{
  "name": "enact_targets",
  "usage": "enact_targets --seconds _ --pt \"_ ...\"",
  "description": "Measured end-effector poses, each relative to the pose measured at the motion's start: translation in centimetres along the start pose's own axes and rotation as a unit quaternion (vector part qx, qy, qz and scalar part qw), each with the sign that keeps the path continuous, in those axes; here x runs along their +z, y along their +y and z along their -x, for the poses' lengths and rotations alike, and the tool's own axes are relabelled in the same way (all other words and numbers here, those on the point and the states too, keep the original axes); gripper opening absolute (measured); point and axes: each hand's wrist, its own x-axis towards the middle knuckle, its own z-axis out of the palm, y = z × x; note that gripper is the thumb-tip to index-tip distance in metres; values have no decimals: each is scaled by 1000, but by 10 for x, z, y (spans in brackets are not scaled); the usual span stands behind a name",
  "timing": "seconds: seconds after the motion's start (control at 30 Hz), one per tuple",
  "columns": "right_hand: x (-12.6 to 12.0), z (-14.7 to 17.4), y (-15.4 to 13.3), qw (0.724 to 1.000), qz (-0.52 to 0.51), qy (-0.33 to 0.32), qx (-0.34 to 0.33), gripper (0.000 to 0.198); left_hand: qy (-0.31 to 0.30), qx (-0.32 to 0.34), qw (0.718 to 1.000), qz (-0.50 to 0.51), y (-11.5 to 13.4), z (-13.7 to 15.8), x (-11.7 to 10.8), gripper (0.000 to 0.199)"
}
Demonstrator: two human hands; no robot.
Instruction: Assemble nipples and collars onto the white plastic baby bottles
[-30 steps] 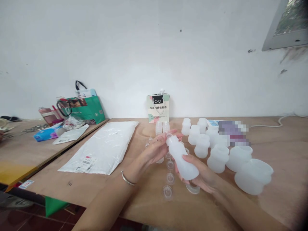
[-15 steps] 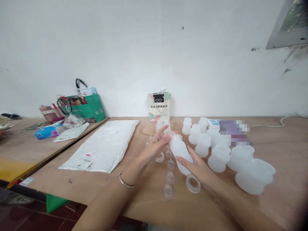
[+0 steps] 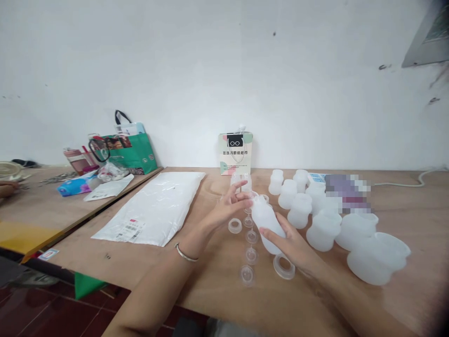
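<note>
A milky white baby bottle (image 3: pixel 267 221) is held tilted above the table, its top pointing up and left. My right hand (image 3: pixel 288 239) wraps round its lower body. At the top end is my left hand (image 3: pixel 231 200), its thumb and fingertips closed against the neck; whatever small part lies under them is hidden. A line of clear bottle nipples (image 3: pixel 251 255) runs down the table below my hands. One white ring (image 3: pixel 284 267) lies under the bottle, and another collar ring (image 3: pixel 235 225) sits beneath my left wrist.
Several open white bottle bodies (image 3: pixel 324 229) stand in rows on the right. A white mailing bag (image 3: pixel 154 206) lies on the left. A paper bag (image 3: pixel 235 154) stands against the wall. A green bag (image 3: pixel 138 154) and a tissue pack (image 3: pixel 77 185) are on the adjoining table, where another person's hand (image 3: pixel 7 188) shows.
The view has shifted slightly. My left hand has turned a little at the bottle's neck, its fingers more curled. My right hand keeps its hold on the bottle.
</note>
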Motion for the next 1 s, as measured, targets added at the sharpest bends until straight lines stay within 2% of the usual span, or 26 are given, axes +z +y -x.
enact_targets --seconds 0.1,0.2,0.3,0.43,0.53,0.7,0.77,0.87,0.93,1.0 --pt "0 0 0 1000 8 -6 10 42 0 17 1000 -15 -1 0 -2 63" --pt "1 0 -1 1000 9 -18 6 42 -37 9 999 6 -1 1 -3 62" --pt "0 0 -1 999 -2 -30 13 44 -34 6 999 -16 -2 0 -6 63" --pt "0 1 0 999 -2 -28 17 44 -80 1 997 -1 -3 -2 -12 65" --pt "0 0 2 999 5 -37 16 42 -68 5 997 -32 -3 -2 -14 63" --pt "-1 -3 6 1000 16 -26 7 44 -146 -6 989 14 0 -1 -10 56" --pt "-1 -3 7 998 52 -17 -12 41 -116 7 993 -16 2 -3 -10 45" --pt "-3 -1 8 985 161 37 -50 36 17 60 997 -49 9 -9 -20 28" --pt "-5 -1 8 970 216 77 -78 35 83 84 991 -63 18 -7 -29 25" --pt "-8 0 8 965 224 101 -94 33 88 83 985 -122 27 2 -38 26"
